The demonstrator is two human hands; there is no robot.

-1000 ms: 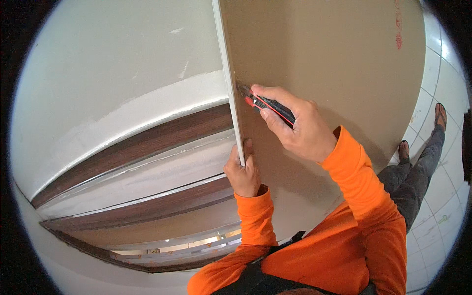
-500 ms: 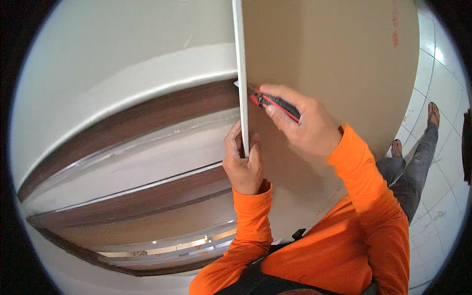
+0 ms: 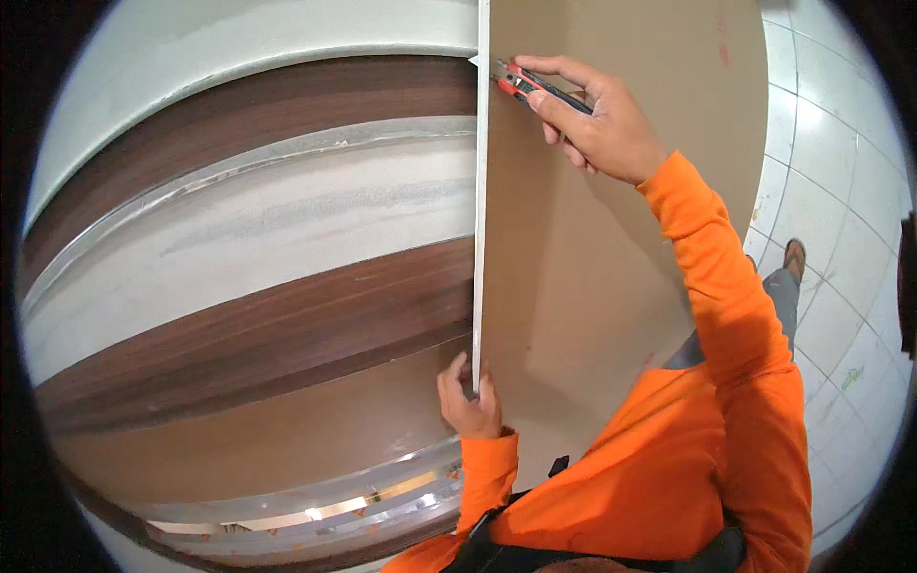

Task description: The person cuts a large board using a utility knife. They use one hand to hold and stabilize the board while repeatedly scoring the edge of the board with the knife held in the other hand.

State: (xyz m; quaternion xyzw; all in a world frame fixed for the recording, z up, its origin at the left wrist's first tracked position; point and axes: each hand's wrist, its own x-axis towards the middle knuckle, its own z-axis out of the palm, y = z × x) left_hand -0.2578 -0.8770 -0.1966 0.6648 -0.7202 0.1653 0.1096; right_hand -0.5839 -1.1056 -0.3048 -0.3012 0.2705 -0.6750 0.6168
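A large brown board (image 3: pixel 621 248) fills the middle right, with a long, narrow white edge (image 3: pixel 481 220) running up its left side. My right hand (image 3: pixel 597 119) grips a red-and-black utility knife (image 3: pixel 521 84) near the top of that edge, its front end at the edge and a small pale tip showing just left of it. My left hand (image 3: pixel 468 401) is lower down, with fingers and thumb around the lower end of the white edge. Some of its fingertips are hidden behind the edge.
Dark wood-grain bands (image 3: pixel 239 325) alternate with whitish bands (image 3: pixel 248 220) on the left, below a pale surface (image 3: pixel 248 29). A slotted, shiny strip (image 3: pixel 334 506) lies at the lower left. White floor tiles (image 3: pixel 831 172) and my sandalled foot (image 3: pixel 793 258) show at the right.
My right hand and the knife have moved up along the white edge. My left hand is lower in the picture. The view has shifted, showing more of the wood-grain bands.
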